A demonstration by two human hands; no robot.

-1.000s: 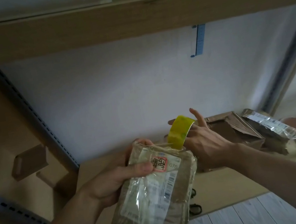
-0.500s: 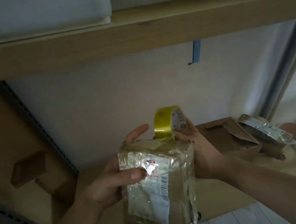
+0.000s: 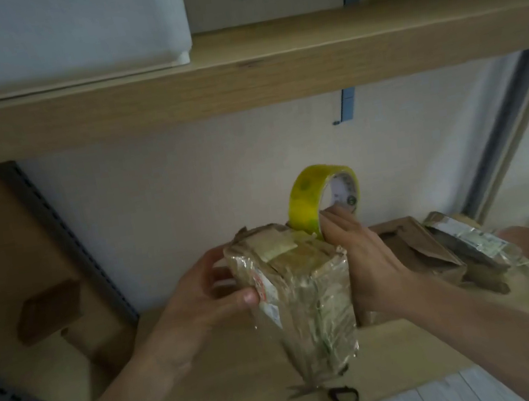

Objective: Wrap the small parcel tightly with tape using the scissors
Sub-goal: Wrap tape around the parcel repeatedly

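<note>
I hold a small brown parcel [image 3: 302, 295], glossy with clear tape and bearing a shipping label, upright in mid-air above the wooden table [image 3: 218, 398]. My left hand [image 3: 201, 311] grips its left side, thumb pressed on the label. My right hand [image 3: 361, 254] is against the parcel's right side, its fingers on a yellow tape roll [image 3: 319, 202] that stands on edge just behind the parcel's top. Black-handled scissors [image 3: 335, 395] lie on the table below the parcel, near the front edge.
More brown parcels [image 3: 417, 252] and a taped packet [image 3: 470, 237] lie at the right on the table. A wooden shelf [image 3: 236, 76] runs overhead with a white box [image 3: 50, 36]. A metal rack upright [image 3: 64, 239] stands at the left.
The parcel has been turned so its top end and narrow side face me. The tape roll rose upright behind the top edge, and my right hand moved onto the parcel's right side.
</note>
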